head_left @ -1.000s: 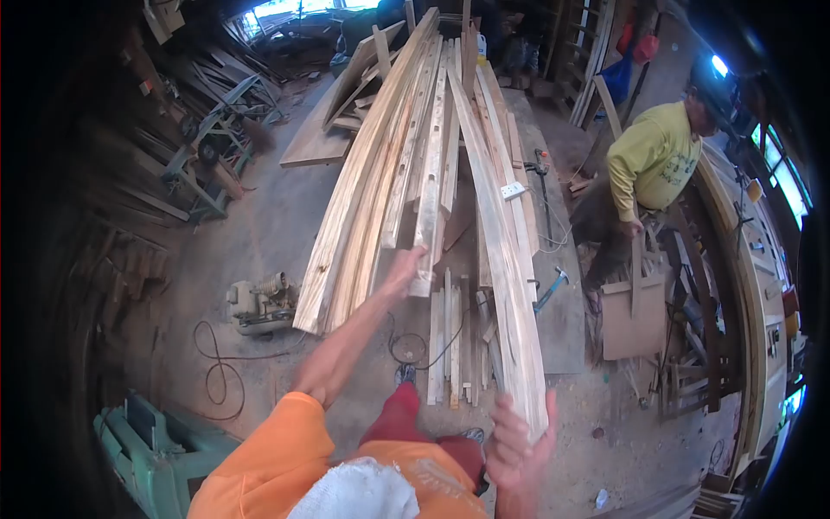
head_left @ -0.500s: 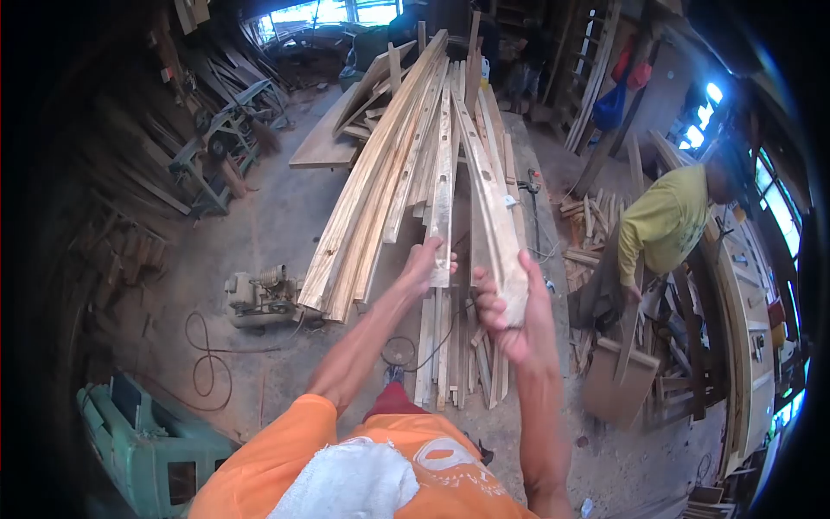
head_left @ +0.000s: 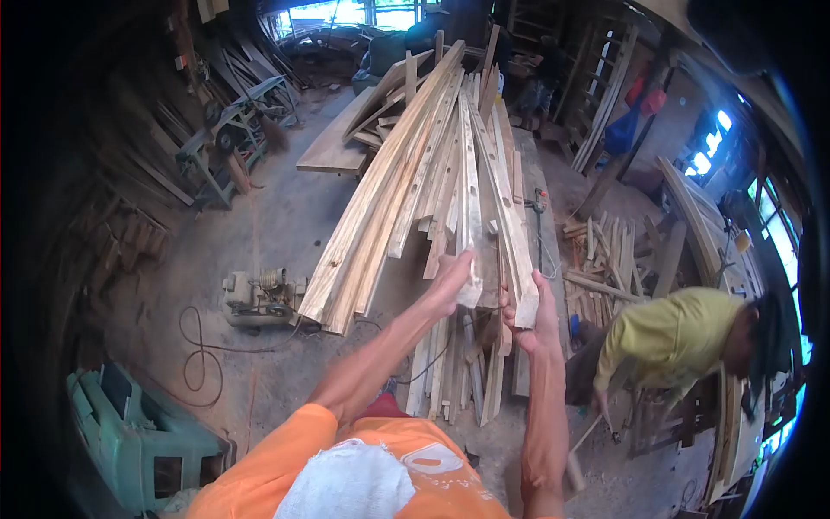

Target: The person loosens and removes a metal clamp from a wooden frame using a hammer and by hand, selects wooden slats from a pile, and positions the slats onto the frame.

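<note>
My left hand (head_left: 451, 284) is closed on the near end of a long wooden strip (head_left: 469, 216) with several slots cut along its face. My right hand (head_left: 538, 317) grips the near end of a second slotted strip (head_left: 508, 221), its thumb along the outer side. The two near ends are a small gap apart, and both strips run away from me and converge at the far side. Left of them, several longer boards (head_left: 380, 186) lie side by side on the pile, with their near ends overhanging the floor.
A co-worker in a yellow shirt (head_left: 670, 337) bends down at the right, near stacked offcuts (head_left: 605, 246). A compressor-like machine (head_left: 264, 298) and a looped hose (head_left: 203, 350) are on the floor at left. A green machine housing (head_left: 143, 445) stands at lower left.
The strip in my left hand has swung right, closer to the other one. My right hand's strip is slightly lower and turned. The co-worker has bent down further, and the board beside them is no longer visible.
</note>
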Motion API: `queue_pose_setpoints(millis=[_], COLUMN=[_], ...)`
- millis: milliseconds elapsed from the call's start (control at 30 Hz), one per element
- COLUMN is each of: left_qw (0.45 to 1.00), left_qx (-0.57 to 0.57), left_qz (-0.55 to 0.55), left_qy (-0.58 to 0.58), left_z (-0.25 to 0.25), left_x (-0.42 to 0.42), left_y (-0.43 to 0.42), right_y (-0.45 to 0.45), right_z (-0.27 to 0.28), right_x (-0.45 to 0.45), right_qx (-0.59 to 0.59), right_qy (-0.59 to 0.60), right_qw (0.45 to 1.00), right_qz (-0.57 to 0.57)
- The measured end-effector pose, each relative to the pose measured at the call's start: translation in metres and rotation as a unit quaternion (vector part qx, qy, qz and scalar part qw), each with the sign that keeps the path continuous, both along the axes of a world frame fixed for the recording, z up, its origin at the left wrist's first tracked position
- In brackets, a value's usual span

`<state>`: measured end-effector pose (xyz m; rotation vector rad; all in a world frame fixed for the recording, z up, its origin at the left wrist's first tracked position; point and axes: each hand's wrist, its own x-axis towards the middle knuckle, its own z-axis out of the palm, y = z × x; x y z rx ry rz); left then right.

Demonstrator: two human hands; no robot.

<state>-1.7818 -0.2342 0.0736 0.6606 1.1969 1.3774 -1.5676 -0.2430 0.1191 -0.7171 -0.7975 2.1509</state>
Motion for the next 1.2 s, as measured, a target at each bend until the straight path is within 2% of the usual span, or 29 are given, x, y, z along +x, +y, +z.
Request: queue_pose_setpoints(millis=[133,200,333,367,433,467,600,733,767,800,833,900,967,1033,1100,1200], left_qw=[0.998,0.999,0.999,0.998,0.993,0.993,0.991,0.991,0.993,0.996,0.995,0.977,0.949,0.896,0.865,0.85], left_qx=[0.049,0.023,0.008,0.01,0.014,0.015,0.003,-0.016,-0.032,-0.034,-0.037,0.037,0.079,0.137,0.191,0.236], left_qz=[-0.022,-0.017,-0.046,-0.05,0.008,0.004,0.005,0.039,0.047,-0.012,-0.006,-0.091,-0.112,-0.122,-0.16,-0.194], left_qy=[-0.024,-0.024,-0.028,-0.026,-0.116,-0.118,-0.132,-0.125,-0.103,-0.087,-0.092,-0.19,-0.284,-0.404,-0.435,-0.43], left_z=[-0.003,-0.003,-0.036,-0.035,-0.035,-0.048,-0.069,-0.049,-0.044,-0.039,-0.027,0.007,0.045,0.081,0.116,0.136], left_x=[-0.018,-0.015,-0.021,-0.021,-0.02,-0.027,-0.033,-0.018,-0.016,-0.02,-0.019,-0.009,0.002,0.015,0.023,0.033], left_y=[-0.015,-0.02,-0.03,-0.035,-0.046,-0.043,-0.044,-0.052,-0.056,-0.055,-0.054,-0.045,-0.031,-0.012,0.001,0.025], right_y=[-0.007,-0.012,-0.018,-0.014,-0.008,-0.024,-0.033,-0.026,-0.029,-0.031,-0.032,-0.028,-0.016,-0.011,0.009,0.03], right_z=[0.007,0.002,-0.005,-0.021,-0.066,-0.043,-0.058,-0.073,-0.063,-0.051,-0.039,-0.007,0.04,0.095,0.128,0.16], right_x=[-0.021,-0.039,-0.062,-0.066,-0.076,-0.07,-0.083,-0.082,-0.079,-0.077,-0.073,-0.062,-0.046,-0.047,-0.037,0.0], right_qx=[-0.02,0.014,0.04,0.041,0.149,0.188,0.176,0.181,0.16,0.141,0.14,0.152,0.19,0.256,0.249,0.225], right_qy=[-0.038,-0.125,-0.189,-0.187,-0.249,-0.329,-0.272,-0.275,-0.284,-0.293,-0.296,-0.312,-0.336,-0.309,-0.267,-0.237], right_qw=[0.999,0.987,0.977,0.977,0.941,0.917,0.929,0.925,0.928,0.93,0.93,0.925,0.912,0.89,0.883,0.913], right_qz=[-0.021,-0.097,-0.088,-0.092,-0.172,-0.123,-0.177,-0.189,-0.181,-0.173,-0.166,-0.153,-0.137,-0.217,-0.296,-0.244])
